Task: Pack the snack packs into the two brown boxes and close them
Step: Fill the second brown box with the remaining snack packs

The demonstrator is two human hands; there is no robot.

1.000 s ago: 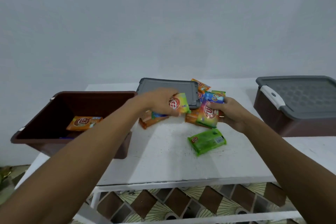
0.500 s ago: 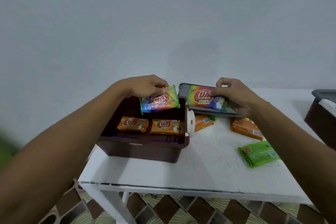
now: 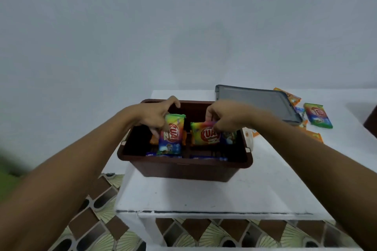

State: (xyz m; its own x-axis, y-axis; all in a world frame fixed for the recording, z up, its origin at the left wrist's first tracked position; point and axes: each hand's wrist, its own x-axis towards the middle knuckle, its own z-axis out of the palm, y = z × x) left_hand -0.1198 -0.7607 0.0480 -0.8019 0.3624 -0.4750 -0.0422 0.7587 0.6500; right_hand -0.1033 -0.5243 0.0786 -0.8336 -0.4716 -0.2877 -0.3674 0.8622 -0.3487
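Observation:
An open brown box [image 3: 183, 167] stands on the white table [image 3: 265, 189] in front of me. My left hand [image 3: 157, 116] holds a rainbow snack pack [image 3: 172, 134] upright inside the box's left half. My right hand [image 3: 226, 117] grips a second rainbow snack pack [image 3: 206, 134] lying sideways inside the right half. Orange packs show behind them, partly hidden, and blue packs line the near inner wall. The box's grey lid [image 3: 257, 102] lies behind it to the right.
Loose packs lie right of the lid: a rainbow pack [image 3: 318, 115] and orange packs [image 3: 314, 135]. A dark edge of the second brown box [image 3: 370, 120] shows at the far right. Patterned floor tiles lie below the table edge.
Both hands carried their rainbow packs from above the box rim and lid down into the box. My view shifted left and nearer, so the box sits central now.

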